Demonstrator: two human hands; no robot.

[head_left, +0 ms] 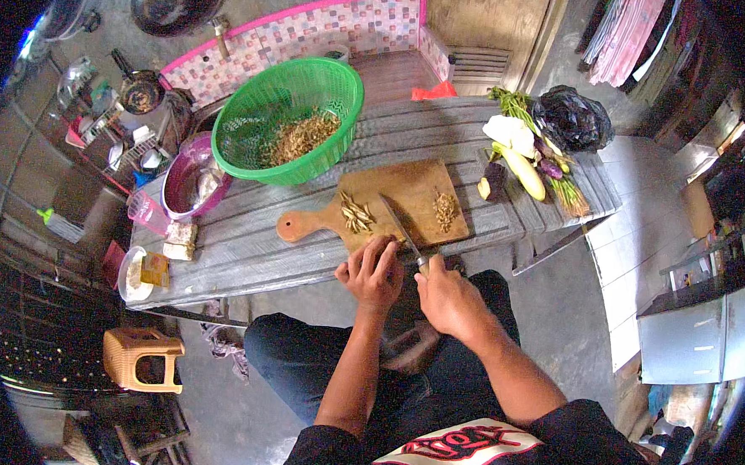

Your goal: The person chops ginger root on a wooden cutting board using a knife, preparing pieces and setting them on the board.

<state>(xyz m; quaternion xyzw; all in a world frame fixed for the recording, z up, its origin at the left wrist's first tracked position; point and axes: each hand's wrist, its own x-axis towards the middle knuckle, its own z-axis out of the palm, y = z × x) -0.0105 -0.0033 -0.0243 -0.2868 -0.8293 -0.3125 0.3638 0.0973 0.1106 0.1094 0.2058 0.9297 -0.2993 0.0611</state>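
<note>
A wooden cutting board (409, 175) with a round handle lies on the table in front of me. My right hand (453, 300) is closed round the handle of a kitchen knife (400, 225), whose blade points away over the board. Beside the blade, my left hand (372, 270) rests at the board's near edge with its fingers bent down; whatever is under the fingertips is hidden. Left of the blade sits a small pile of slim, pale brown pieces (356, 213), perhaps small dried fish. To its right is a heap of finely chopped bits (445, 211).
A green plastic basket (238, 154) holding more brownish pieces stands behind the board. At left are a purple basin (172, 192), a pink cup (146, 210) and a white plate (131, 280). Vegetables (523, 169) and a black plastic bag (574, 118) lie right of the board.
</note>
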